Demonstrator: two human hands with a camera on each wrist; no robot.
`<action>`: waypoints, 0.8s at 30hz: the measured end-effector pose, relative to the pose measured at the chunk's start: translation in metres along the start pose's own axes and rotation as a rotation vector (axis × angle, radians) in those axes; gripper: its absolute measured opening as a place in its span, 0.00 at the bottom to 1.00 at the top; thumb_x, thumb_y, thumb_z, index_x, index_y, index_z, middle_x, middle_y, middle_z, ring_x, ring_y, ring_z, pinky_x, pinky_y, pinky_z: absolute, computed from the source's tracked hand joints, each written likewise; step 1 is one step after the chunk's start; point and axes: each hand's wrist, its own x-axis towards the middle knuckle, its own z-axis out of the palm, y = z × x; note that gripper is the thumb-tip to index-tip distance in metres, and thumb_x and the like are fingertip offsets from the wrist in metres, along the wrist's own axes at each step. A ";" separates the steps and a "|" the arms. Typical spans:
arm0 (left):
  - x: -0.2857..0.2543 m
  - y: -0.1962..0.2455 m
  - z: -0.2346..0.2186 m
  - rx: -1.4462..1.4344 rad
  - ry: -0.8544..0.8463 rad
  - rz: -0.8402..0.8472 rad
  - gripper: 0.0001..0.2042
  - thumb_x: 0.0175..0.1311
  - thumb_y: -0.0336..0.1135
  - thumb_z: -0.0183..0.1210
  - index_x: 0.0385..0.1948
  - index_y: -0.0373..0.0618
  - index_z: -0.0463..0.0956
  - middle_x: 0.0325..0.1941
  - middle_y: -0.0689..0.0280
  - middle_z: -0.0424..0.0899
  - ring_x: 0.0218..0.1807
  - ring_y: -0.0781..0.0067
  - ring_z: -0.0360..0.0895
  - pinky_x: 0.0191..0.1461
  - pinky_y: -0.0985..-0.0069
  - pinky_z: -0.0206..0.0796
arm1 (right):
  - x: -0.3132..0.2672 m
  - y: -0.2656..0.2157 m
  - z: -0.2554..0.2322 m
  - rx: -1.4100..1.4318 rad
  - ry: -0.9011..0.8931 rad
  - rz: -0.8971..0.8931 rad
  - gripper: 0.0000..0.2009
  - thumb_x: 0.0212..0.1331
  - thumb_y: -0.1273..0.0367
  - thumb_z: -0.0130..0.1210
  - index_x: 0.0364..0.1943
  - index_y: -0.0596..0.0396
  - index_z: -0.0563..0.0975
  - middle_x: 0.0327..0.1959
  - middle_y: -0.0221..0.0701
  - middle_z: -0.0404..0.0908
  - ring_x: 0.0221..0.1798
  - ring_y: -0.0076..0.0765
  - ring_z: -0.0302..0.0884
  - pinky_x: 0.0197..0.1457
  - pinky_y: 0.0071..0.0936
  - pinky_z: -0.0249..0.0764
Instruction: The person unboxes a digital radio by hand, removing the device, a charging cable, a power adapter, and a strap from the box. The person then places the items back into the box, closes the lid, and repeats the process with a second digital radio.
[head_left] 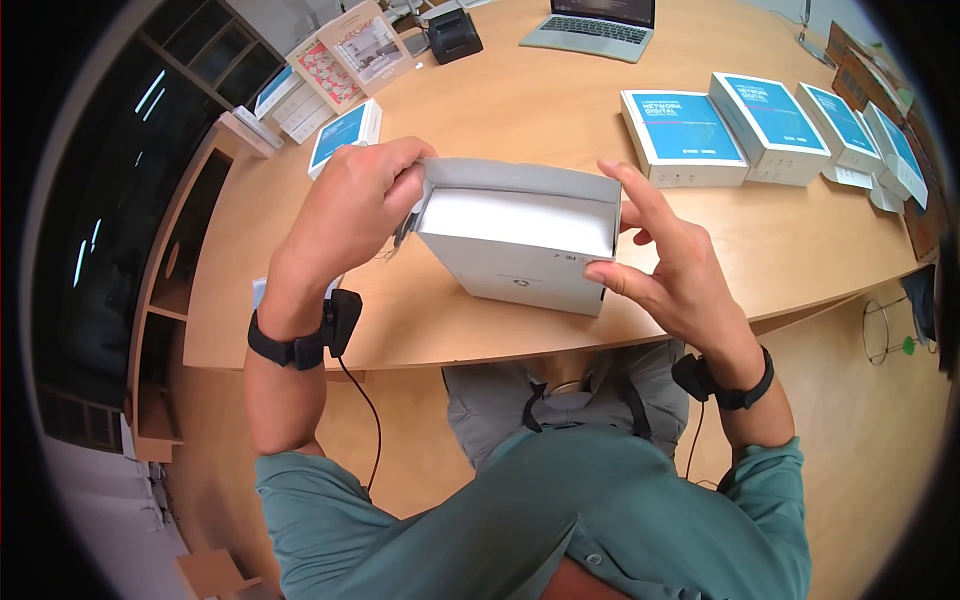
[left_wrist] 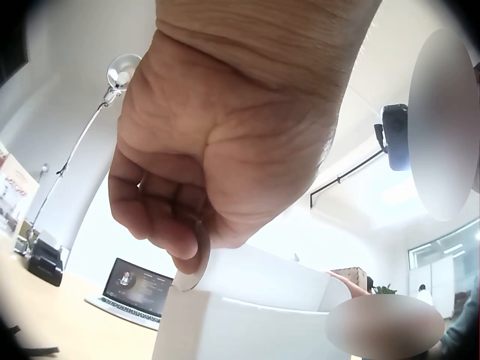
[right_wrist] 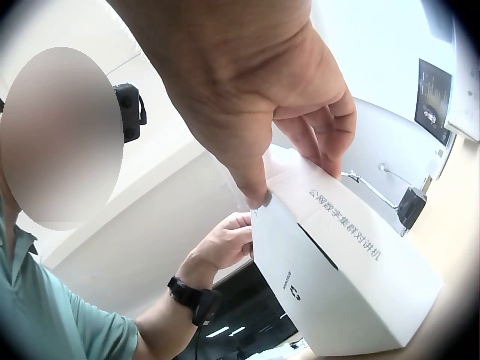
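A white cardboard box (head_left: 490, 262) stands tilted near the table's front edge, its top open toward the head camera. Inside it a plain white surface (head_left: 515, 218) shows below the raised far flap. At the box's upper left corner my left hand (head_left: 355, 200) pinches a small rounded side flap (left_wrist: 196, 262) between thumb and curled fingers. My right hand (head_left: 675, 265) grips the opposite end, thumb on the near face and fingers at the far side. Dark printed characters and a recycling mark show on the box in the right wrist view. The left hand's fingertips are partly hidden in the head view.
Several blue-and-white boxes (head_left: 690, 128) line the table's right side. Another blue-topped box (head_left: 345, 135) sits behind my left hand, near upright books (head_left: 365, 50). A laptop (head_left: 590, 30) and a black device (head_left: 453, 37) stand at the back. Cables hang from both wrist cameras.
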 end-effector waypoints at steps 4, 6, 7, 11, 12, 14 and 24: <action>0.001 -0.002 0.000 -0.019 -0.017 -0.012 0.13 0.75 0.31 0.55 0.51 0.37 0.86 0.28 0.58 0.83 0.30 0.66 0.80 0.38 0.66 0.73 | 0.000 0.002 0.001 -0.007 0.007 -0.022 0.46 0.61 0.65 0.78 0.83 0.46 0.67 0.70 0.47 0.83 0.56 0.57 0.87 0.63 0.44 0.85; 0.003 -0.004 -0.002 -0.051 -0.043 -0.043 0.13 0.74 0.32 0.55 0.51 0.37 0.86 0.28 0.59 0.84 0.30 0.68 0.80 0.39 0.67 0.73 | 0.001 0.001 0.001 -0.007 0.006 -0.025 0.46 0.60 0.65 0.79 0.84 0.46 0.66 0.70 0.47 0.83 0.56 0.57 0.87 0.62 0.44 0.85; 0.004 -0.004 -0.002 -0.052 -0.043 -0.044 0.13 0.74 0.32 0.55 0.51 0.37 0.86 0.28 0.59 0.84 0.30 0.68 0.80 0.39 0.67 0.73 | 0.002 0.000 0.002 -0.012 0.009 -0.026 0.46 0.60 0.65 0.79 0.84 0.46 0.66 0.70 0.47 0.83 0.56 0.57 0.87 0.62 0.44 0.85; 0.001 -0.004 -0.002 -0.055 -0.047 -0.017 0.13 0.75 0.30 0.55 0.52 0.38 0.86 0.29 0.59 0.85 0.32 0.68 0.81 0.40 0.68 0.74 | 0.002 -0.003 0.000 -0.015 -0.017 0.038 0.45 0.60 0.64 0.79 0.83 0.45 0.67 0.70 0.47 0.84 0.59 0.59 0.87 0.63 0.45 0.85; -0.001 -0.003 0.000 -0.066 -0.030 0.001 0.12 0.75 0.28 0.56 0.52 0.38 0.86 0.30 0.59 0.85 0.32 0.67 0.80 0.40 0.68 0.75 | 0.002 -0.002 0.001 -0.015 -0.016 0.039 0.45 0.60 0.64 0.79 0.83 0.45 0.67 0.70 0.47 0.84 0.59 0.59 0.87 0.63 0.45 0.85; -0.010 -0.001 0.004 -0.085 -0.027 0.017 0.13 0.74 0.27 0.56 0.53 0.39 0.85 0.33 0.54 0.87 0.36 0.57 0.83 0.44 0.64 0.76 | 0.001 0.001 0.003 -0.030 0.012 -0.044 0.44 0.62 0.65 0.78 0.82 0.45 0.69 0.70 0.47 0.84 0.59 0.58 0.87 0.63 0.45 0.85; -0.071 -0.022 0.073 -0.061 0.164 0.267 0.32 0.68 0.27 0.69 0.76 0.43 0.75 0.74 0.49 0.81 0.74 0.45 0.79 0.77 0.60 0.70 | -0.007 0.009 0.006 0.116 -0.070 -0.028 0.28 0.64 0.72 0.74 0.69 0.50 0.80 0.60 0.43 0.87 0.58 0.55 0.87 0.61 0.42 0.85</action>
